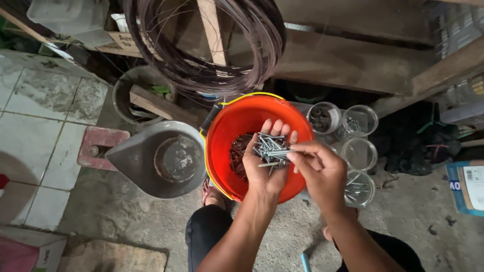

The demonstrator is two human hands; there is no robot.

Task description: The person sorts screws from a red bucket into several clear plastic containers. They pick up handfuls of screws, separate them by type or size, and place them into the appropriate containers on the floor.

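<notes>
The left hand (266, 163) is held palm up over the round orange plastic bucket (237, 121), fingers spread and slightly cupped, carrying a loose heap of silver metal screws (269, 148) on the palm; the right hand (316, 168) sits just beside it, thumb and forefinger pinched together on a single screw (283, 151) at the edge of the heap. The bucket stands on the rough concrete floor (126, 221) between the person's knees; darker, rusty fasteners (238, 153) lie in its bottom. To the right of the bucket stand four clear round plastic jars (359, 153), open-topped, some holding sorted screws; one is partly hidden behind the right hand. A grey metal scoop-shaped pan (151, 158) lies to the left of the bucket; a coil of dark wire (201, 45) hangs above.

Risks, as judged: the heap rests unrestrained on an open palm, so any tilt of the left hand would likely shed screws into the bucket among the rusty stock, or past the rim onto the floor; the pinch on the single screw is light, and tangled neighbours may be dragged off with it; sharp points against bare skin could prick; the jars stand close together, so a carrying hand might knock one over.
</notes>
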